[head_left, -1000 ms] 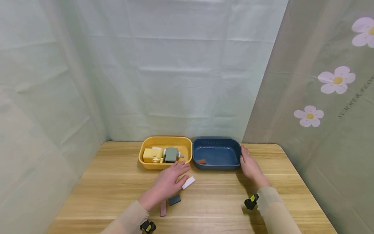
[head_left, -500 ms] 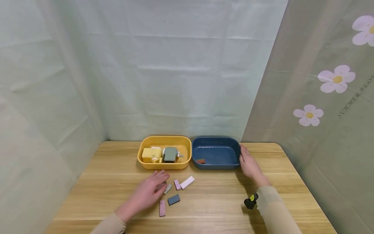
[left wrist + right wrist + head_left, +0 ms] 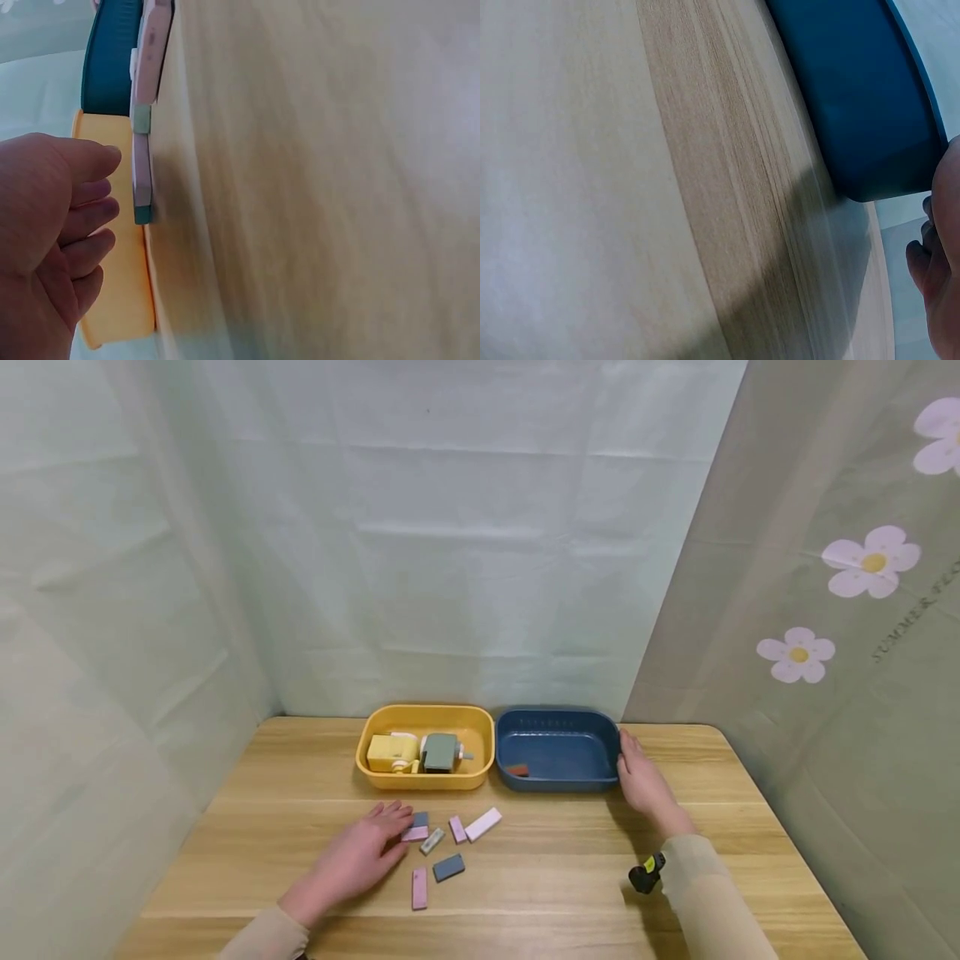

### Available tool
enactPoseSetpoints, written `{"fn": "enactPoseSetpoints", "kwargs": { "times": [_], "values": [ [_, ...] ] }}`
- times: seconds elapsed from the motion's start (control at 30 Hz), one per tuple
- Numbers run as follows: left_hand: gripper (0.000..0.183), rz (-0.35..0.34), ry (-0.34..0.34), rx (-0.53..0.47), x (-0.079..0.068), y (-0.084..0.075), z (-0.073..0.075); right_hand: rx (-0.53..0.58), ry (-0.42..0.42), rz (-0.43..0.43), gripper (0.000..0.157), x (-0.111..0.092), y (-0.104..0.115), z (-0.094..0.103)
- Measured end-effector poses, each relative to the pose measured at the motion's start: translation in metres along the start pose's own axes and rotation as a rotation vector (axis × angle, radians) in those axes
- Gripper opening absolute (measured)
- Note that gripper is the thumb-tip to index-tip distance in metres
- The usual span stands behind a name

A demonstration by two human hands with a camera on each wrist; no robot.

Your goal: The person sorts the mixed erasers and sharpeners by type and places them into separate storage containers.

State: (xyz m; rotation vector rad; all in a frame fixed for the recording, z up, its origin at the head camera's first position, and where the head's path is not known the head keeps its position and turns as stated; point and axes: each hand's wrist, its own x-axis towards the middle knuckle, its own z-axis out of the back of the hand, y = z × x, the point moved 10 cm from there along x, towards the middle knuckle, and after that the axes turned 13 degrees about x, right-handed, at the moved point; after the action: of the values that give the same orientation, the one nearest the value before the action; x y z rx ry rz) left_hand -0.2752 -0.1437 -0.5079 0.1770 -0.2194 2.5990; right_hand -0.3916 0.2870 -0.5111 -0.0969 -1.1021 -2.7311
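My left hand (image 3: 362,852) is low over the table, its fingers loosely bent beside a pink block and a dark blue block (image 3: 422,818). In the left wrist view nothing shows between its thumb and fingers. To its right lie more small flat blocks: a grey one (image 3: 431,841), a short pink one (image 3: 457,829), a white one (image 3: 483,824), another dark blue one (image 3: 448,867) and a longer pink one (image 3: 419,888). My right hand (image 3: 643,782) rests along the right side of the blue bin (image 3: 558,783), fingers extended. A small reddish block (image 3: 518,770) lies in that bin.
Left of the blue bin, side by side with it, stands a yellow bin (image 3: 427,783). It holds a yellow boxy item (image 3: 392,752) and a grey-green boxy item (image 3: 439,752) with a crank-like end. A fabric curtain (image 3: 465,568) rises behind the wooden table (image 3: 555,893).
My left hand has moved left and toward me, from over the white block and yellow bin's front, uncovering several blocks. My right hand stays at the blue bin.
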Motion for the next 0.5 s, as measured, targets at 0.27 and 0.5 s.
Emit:
{"fn": "enactPoseSetpoints", "kwargs": {
  "times": [0.27, 0.5],
  "values": [
    [0.050, -0.026, 0.087, 0.042, 0.002, -0.003, -0.013, -0.017, 0.004, -0.008, 0.056, 0.000, -0.001, 0.000],
    [0.044, -0.064, 0.109, 0.044, -0.002, -0.009, -0.015, -0.011, 0.006, -0.009, 0.056, -0.001, -0.001, 0.001]
  ]
}}
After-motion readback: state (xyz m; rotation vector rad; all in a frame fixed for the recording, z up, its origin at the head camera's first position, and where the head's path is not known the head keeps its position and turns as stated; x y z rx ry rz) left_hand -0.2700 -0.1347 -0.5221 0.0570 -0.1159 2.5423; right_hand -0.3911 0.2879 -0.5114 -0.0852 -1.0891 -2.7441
